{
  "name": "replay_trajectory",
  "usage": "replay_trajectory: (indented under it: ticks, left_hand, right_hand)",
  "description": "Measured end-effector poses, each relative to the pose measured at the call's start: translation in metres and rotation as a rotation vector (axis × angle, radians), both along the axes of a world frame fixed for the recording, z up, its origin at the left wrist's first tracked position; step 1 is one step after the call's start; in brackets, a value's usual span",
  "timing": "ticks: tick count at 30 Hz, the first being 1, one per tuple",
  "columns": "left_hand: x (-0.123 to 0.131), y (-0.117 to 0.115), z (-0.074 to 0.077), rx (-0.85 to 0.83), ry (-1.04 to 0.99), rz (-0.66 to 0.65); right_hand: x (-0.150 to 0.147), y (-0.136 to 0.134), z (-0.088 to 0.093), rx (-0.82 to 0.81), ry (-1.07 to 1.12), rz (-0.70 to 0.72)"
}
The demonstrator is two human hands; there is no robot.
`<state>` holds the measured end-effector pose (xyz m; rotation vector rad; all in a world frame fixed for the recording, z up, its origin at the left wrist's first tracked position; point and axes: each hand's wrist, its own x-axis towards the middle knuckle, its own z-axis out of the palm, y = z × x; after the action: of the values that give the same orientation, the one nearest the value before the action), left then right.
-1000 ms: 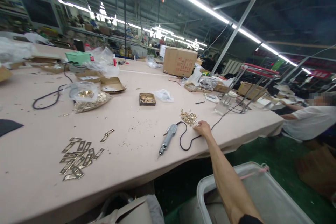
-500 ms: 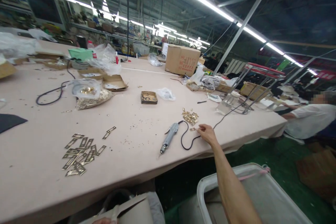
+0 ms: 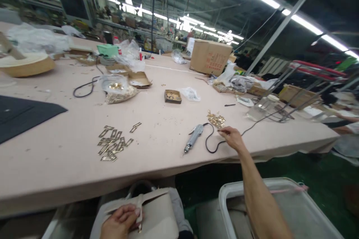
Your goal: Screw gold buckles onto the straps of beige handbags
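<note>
My right hand (image 3: 233, 137) reaches far over the beige table (image 3: 157, 134), fingers pinched on a small gold metal piece beside a pile of gold fittings (image 3: 216, 120). An electric screwdriver (image 3: 193, 139) with a looping black cord (image 3: 210, 145) lies just left of that hand. My left hand (image 3: 120, 222) is at the bottom edge, fingers curled on the flap of a beige bag (image 3: 151, 216) in my lap. A scatter of gold rectangular plates (image 3: 113, 144) lies on the table in front of me.
A small box of gold parts (image 3: 172, 96), plastic bags of hardware (image 3: 117, 89), a cardboard carton (image 3: 210, 57) and a dark mat (image 3: 25, 114) are on the table. A white bin (image 3: 280, 209) stands at my right. Another person's arms (image 3: 344, 121) show at the far right.
The view swung left and down. My right hand drew back from the fittings pile with a small piece pinched. My left hand on the beige bag came into view.
</note>
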<state>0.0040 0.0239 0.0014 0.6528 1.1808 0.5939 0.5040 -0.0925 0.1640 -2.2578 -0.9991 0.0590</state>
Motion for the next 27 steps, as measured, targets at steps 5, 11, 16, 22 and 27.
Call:
replay_trajectory:
  ticks: [5, 11, 16, 22, 27]
  left_hand:
    - [-0.001, -0.015, 0.023, 0.006, -0.015, 0.025]
    - [-0.001, -0.020, 0.025, -0.034, 0.001, 0.051]
    - [-0.005, -0.021, 0.023, -0.019, 0.001, 0.035]
    - [-0.010, -0.020, 0.017, -0.023, -0.025, 0.022]
    - [-0.012, -0.021, 0.014, -0.022, -0.054, 0.021]
  right_hand:
    - [-0.118, -0.003, 0.005, 0.334, 0.128, 0.080]
    - [-0.292, 0.018, -0.061, 0.216, 0.884, 0.407]
    - [-0.351, 0.043, -0.116, 0.115, 1.199, 0.378]
    - [-0.357, 0.053, -0.128, -0.041, 1.237, 0.388]
    - [-0.364, 0.050, -0.133, -0.059, 1.202, 0.383]
